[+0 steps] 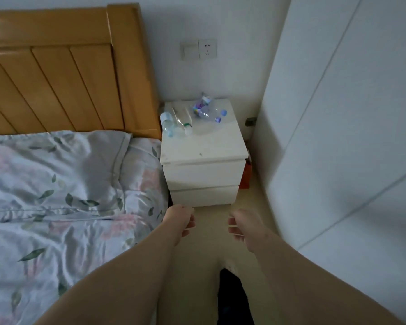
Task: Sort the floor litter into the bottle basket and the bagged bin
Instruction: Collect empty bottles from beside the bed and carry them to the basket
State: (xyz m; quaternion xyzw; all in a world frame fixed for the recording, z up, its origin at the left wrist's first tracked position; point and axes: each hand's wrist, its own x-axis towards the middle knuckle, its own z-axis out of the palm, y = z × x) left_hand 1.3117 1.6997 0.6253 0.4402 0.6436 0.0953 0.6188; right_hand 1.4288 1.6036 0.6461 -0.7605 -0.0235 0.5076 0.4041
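A white nightstand (pixel 204 146) stands between a flowered bed (pixel 56 195) and a white wardrobe (pixel 338 137).

Both bare forearms are extending up from lower frame; left hand (pixel 182 221) and right hand (pixel 243 227) are hanging mid-frame, fingers loosely curled, holding nothing.

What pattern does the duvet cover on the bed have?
The duvet cover has pink flowers and green leaves on pale grey; the head view shows it.

L hand (pixel 180 219), R hand (pixel 243 227) (both loosely curled) before nightstand (pixel 204 147) w/ bottles (pixel 177 121)
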